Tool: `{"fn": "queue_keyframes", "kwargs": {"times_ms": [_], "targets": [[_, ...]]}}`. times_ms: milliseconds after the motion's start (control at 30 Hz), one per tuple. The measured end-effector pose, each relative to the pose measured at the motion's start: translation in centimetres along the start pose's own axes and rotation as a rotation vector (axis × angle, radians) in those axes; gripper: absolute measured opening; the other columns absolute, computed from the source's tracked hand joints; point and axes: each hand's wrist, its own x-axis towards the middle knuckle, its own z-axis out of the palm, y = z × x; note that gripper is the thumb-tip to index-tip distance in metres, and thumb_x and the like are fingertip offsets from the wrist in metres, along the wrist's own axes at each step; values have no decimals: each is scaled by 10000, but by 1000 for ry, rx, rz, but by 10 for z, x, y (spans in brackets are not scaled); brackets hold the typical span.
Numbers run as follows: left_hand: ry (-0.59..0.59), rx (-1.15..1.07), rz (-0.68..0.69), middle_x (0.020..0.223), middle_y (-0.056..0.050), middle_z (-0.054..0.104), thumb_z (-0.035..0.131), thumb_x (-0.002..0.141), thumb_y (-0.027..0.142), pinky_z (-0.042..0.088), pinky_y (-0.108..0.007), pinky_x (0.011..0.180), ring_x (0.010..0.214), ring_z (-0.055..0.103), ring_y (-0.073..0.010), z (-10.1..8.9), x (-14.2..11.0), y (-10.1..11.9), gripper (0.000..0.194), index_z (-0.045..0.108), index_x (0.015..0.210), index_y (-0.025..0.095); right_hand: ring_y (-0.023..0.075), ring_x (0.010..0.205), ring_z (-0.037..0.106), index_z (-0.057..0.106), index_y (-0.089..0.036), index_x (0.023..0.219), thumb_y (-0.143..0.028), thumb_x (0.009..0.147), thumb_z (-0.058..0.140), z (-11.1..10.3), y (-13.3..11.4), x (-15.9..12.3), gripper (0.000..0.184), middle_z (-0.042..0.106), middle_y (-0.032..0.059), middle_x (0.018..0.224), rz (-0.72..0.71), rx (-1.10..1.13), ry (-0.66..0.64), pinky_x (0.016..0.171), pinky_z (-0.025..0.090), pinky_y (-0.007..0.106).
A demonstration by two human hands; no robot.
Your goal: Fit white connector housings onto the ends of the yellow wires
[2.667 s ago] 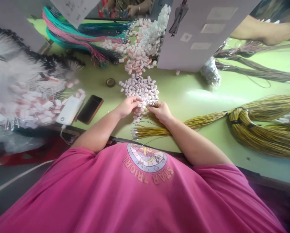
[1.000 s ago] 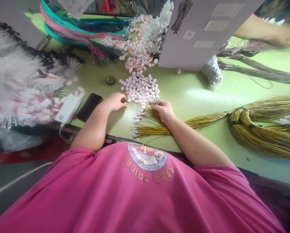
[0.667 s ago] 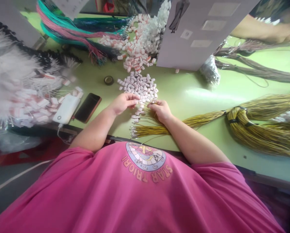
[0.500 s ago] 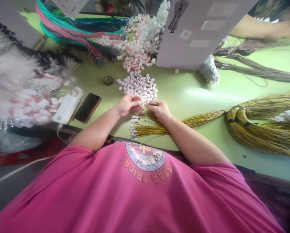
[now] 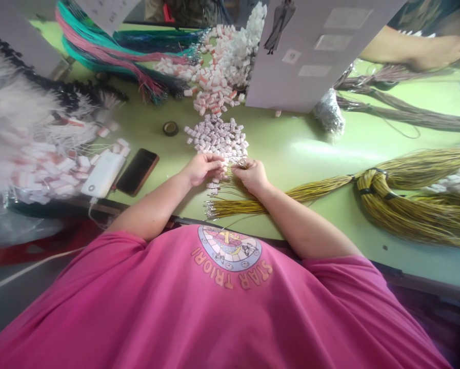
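My right hand (image 5: 252, 174) is closed on the ends of several yellow-and-black wires, its thumb and fingers pinched together. Facing it, my left hand (image 5: 202, 168) pinches a small white connector (image 5: 222, 165) close to the wire tips. Just beyond both hands lies a heap of small white connectors (image 5: 217, 136). Below my left hand, a few connectors (image 5: 214, 185) sit on the table near loose wires. A bundle of yellow-and-black wires (image 5: 237, 206) with metal terminals at its left end runs under my right forearm. Exact contact between wire and connector is too small to make out.
A phone (image 5: 137, 171) and a white power bank (image 5: 103, 174) lie at the left, near a roll of tape (image 5: 170, 128). A grey panel (image 5: 287, 72) stands behind. Coiled yellow wires (image 5: 383, 200) lie at the right. Another person's arm (image 5: 402, 48) is at the upper right.
My hands stay in nearly the same place, with slight finger movement at the wire tips. The whole view has shifted a little. The other person's hand at the upper right has moved slightly.
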Motion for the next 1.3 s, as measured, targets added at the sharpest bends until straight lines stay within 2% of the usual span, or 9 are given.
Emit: {"fn": "queue_keyframes", "kwargs": {"times_ms": [267,467,567,733,800,933,1067,1200,1300], "targets": [[30,56,0,605,-24,652,680,730,24,520,-212,546,527,621,-89,3,-3,0,127,614,824,77,82,550,373,487,-164,531,-303,676,567,-1,-2,-1,217,424,-38,526,-97,-134,-18,539,328,230],[2,225,-32,561,-29,637,718,730,137,355,-178,381,418,542,-85,16,-11,-4,129,636,821,98,84,550,382,529,-157,569,-320,683,568,1,-4,-3,203,461,-38,541,-84,-179,-73,533,320,225],[30,333,34,597,-30,647,724,723,172,412,-214,453,468,559,-96,15,-12,-3,134,648,820,118,86,553,383,528,-156,562,-339,675,596,0,-2,-1,226,452,-41,540,-53,-190,-79,534,318,227],[65,909,297,826,-44,681,726,705,188,452,-288,746,732,601,-146,-21,6,31,142,696,840,153,90,577,413,581,-155,624,-348,639,662,-6,0,1,210,479,-48,577,6,37,-48,571,344,234],[278,1107,437,894,-41,651,651,777,182,395,-296,856,836,560,-153,-44,23,51,124,680,895,154,93,576,438,609,-154,673,-322,608,690,-7,1,2,198,515,-45,600,61,173,-42,568,352,236],[458,1133,430,927,-52,564,552,851,121,226,-328,1003,969,452,-151,-80,63,77,50,600,843,110,88,506,423,580,-159,619,-300,582,699,-6,0,1,188,505,-50,539,141,271,-80,509,327,236],[490,1136,370,782,-18,478,623,796,97,212,-300,982,922,409,-132,-93,86,74,188,513,645,127,86,476,411,569,-159,573,-275,587,665,-7,-4,1,151,505,-43,501,156,200,-110,483,299,236],[464,1140,381,712,-12,471,681,716,82,278,-296,938,902,436,-164,-98,80,63,165,548,660,163,75,460,377,496,-174,530,-255,605,628,-7,-5,2,172,457,-53,467,142,136,-140,468,261,230],[424,1181,403,786,-57,554,693,692,91,337,-335,891,932,480,-222,-97,62,59,140,598,688,193,68,452,351,467,-182,550,-242,610,617,-7,-5,2,172,403,-65,461,152,127,-142,461,246,225]]}}
